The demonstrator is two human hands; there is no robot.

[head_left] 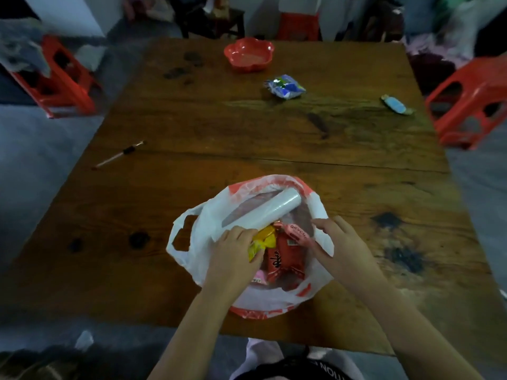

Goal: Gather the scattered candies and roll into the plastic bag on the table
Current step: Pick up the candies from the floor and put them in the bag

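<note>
The left hand (233, 250) pinches a yellow candy (262, 241); the right hand (338, 242), spread, holds the bag (197, 242) rim, which may slump shut.

The bag (247, 212) lies at the table's (192, 127) near edge, holding the roll (263, 208) and candies (282, 256). Beyond the bag: a packet (284, 86), a bowl (248, 53); far right, a candy (397, 104); left, a pen (118, 154).

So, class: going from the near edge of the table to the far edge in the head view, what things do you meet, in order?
Plastic bag → pen → pale blue wrapped candy → blue snack packet → red bowl.
</note>
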